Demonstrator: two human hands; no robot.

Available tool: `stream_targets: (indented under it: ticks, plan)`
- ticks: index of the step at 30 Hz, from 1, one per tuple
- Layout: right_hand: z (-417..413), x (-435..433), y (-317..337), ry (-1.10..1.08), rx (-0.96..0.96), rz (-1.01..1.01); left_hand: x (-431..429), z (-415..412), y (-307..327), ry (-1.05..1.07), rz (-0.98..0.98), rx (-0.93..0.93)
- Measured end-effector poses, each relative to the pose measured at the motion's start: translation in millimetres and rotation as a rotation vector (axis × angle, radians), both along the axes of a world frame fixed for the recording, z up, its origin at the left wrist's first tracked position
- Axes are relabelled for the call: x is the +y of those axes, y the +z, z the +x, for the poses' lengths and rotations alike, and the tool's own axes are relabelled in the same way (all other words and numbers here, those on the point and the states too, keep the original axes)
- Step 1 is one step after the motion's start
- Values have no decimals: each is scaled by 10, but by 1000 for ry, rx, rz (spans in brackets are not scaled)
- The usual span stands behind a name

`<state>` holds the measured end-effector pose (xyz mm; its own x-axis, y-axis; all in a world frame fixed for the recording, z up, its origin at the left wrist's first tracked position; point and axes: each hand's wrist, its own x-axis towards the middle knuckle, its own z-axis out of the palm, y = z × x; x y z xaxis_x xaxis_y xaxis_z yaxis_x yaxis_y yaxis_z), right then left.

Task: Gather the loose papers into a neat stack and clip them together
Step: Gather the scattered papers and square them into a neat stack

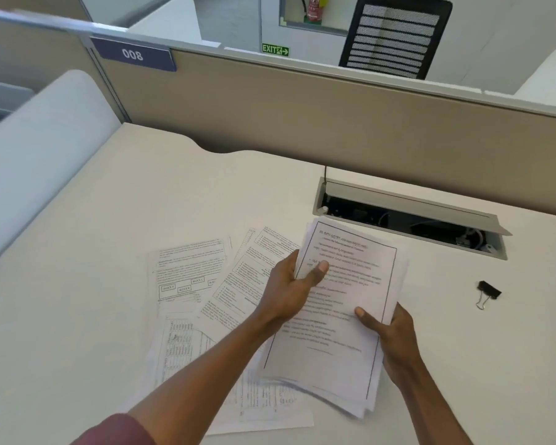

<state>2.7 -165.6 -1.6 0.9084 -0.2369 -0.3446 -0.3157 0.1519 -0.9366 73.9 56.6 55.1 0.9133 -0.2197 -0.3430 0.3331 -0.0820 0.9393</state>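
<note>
1. A smooth white table (pixel 109 252) is sitting against a beige partition (pixel 302 114) numbered 008, with one open cable hatch (pixel 408 216) set into it.
2. Two hands are holding one uneven sheaf of printed papers (pixel 344 303): the left hand (pixel 289 290) is pinching its left edge, the right hand (pixel 389 335) its right, fingers closed around it.
3. At least four loose sheets (pixel 190 271) are lying fanned underneath and to the left.
4. One black binder clip (pixel 488 292) with wire handles is resting well apart, to the right.
</note>
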Motion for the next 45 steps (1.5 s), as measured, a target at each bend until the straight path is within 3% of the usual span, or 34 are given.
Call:
stream_targets:
  ticks: [3,11,18,27,31,35,39,45]
  plan:
    - [63,213,-15,0,10,20,212,66,-50,-22,82,74]
    - [268,705,-120,-22,129,-59,808,337,-315,320,460,4]
    - [384,1028,-267,-105,215,-163,942,357,-376,214,854,-17]
    - [421,1196,-303,-171,282,-342,856,457,-406,125,1051,68]
    - [417,1220,-299,-150,297,-360,846,559,-417,127,989,196]
    - [413,1159,-309,-109,304,-274,905,572,-409,79,753,233]
    - [379,1025,-227,-76,265,-116,908,506,-324,-30,506,123]
    - [281,744,22,-135,101,-131,755,324,-19,-73,260,-96]
